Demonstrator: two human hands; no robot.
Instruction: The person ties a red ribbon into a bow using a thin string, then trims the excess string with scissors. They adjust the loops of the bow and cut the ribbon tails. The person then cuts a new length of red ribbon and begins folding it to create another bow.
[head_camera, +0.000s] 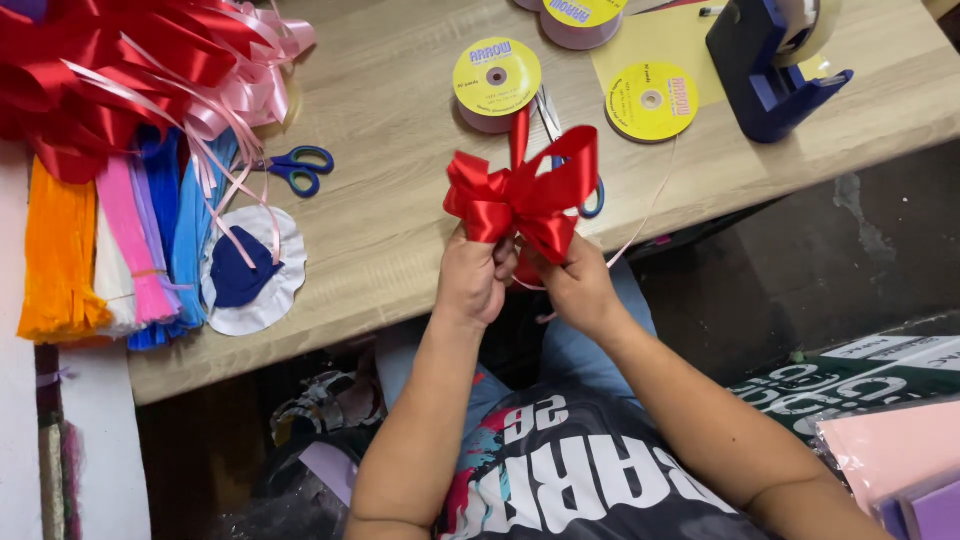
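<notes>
While both hands pinch its centre to keep the loops gathered, a red ribbon bow (522, 197) rises above the table (400, 240) edge; left hand (473, 277) and right hand (578, 285) are closed around it; scissors (298, 167) lie nearby.

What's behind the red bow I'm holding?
Behind the red bow, blue-handled scissors lie on the wooden table; only one handle loop and the blade tips show. The rest is hidden by the bow.

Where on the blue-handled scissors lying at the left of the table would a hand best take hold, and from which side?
Probably at the two blue handle loops of the blue-handled scissors, coming from the right. They lie flat on the wooden table with the loops pointing right and bare, while the blades point left under pink ribbon strands, so that end is cluttered.
</notes>
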